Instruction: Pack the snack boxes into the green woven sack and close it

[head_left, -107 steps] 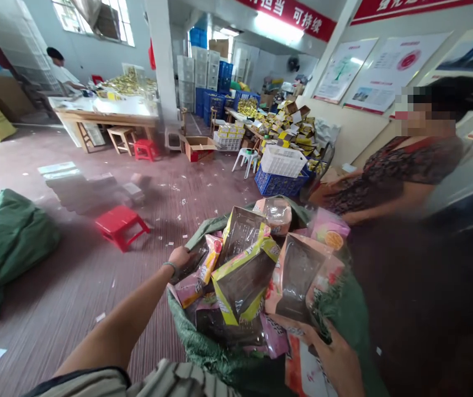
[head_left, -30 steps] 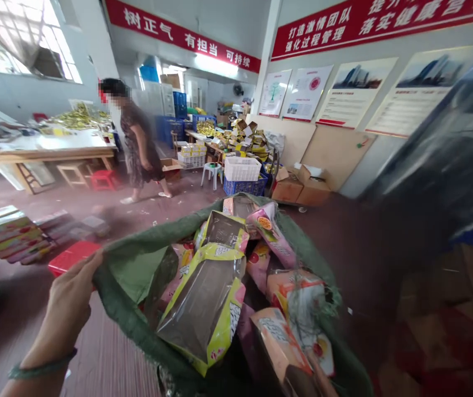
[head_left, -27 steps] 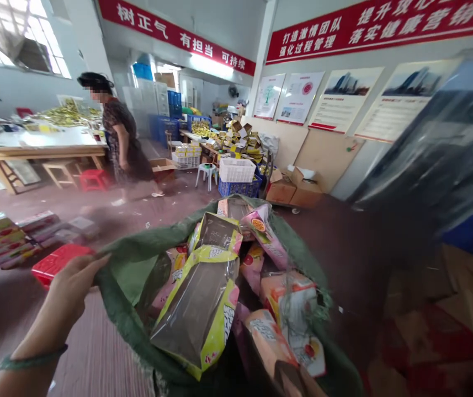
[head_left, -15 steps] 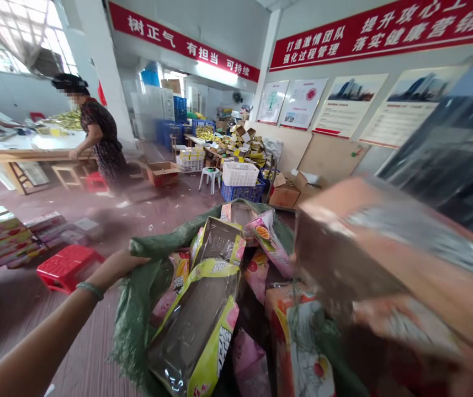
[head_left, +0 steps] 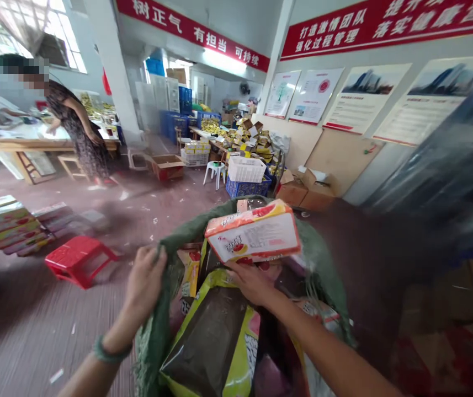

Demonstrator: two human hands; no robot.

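The green sack (head_left: 165, 309) is the landmark here, standing open in front of the person and stuffed with snack packages. Half a second ago a blurred carton swept in close to the camera from the right of the sack; now that red-and-white carton (head_left: 255, 231) hangs sharp and level right above the sack's mouth, so it reads as being either added to the load or lifted off it, and I cannot tell which. The sack's near rim, slack a second ago, is now bunched up tight.

The left hand (head_left: 145, 281) has its grip closed on that bunched rim at the sack's left edge. The right hand (head_left: 250, 281) reaches over the sack's middle, its grip clamped on the carton's lower edge from beneath. Below it, inside the sack, lies a large yellow-edged pouch (head_left: 215, 342).

Left of the sack a red stool (head_left: 79, 258) stands on the floor; far beyond it a person in a dark patterned dress (head_left: 76, 132) stands by a desk (head_left: 21, 144).
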